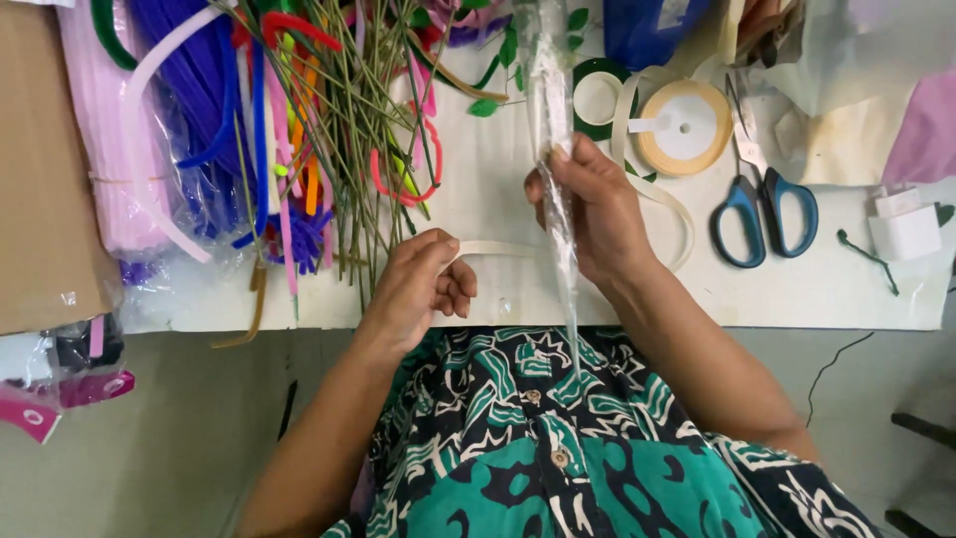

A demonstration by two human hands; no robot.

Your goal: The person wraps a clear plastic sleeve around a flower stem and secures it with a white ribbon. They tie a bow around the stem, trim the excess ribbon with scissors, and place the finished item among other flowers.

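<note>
- Your right hand [596, 214] grips the clear wrapped stem [554, 149], upright above table mid, tip past the near table edge [697, 321].
- Your left hand [418, 284] pinches the cream ribbon [498, 247], near the edge.
- Free room btwn hands; left side crowded w/ green wire stems [363, 130].
- 1 scissors [762, 204], 1 ribbon spool [684, 127] to the right.

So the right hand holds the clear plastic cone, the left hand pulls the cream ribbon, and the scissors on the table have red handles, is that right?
Not quite. The head view shows the scissors have blue handles, not red. The rest holds: the right hand grips the clear plastic cone and the left hand pulls the cream ribbon.
</note>
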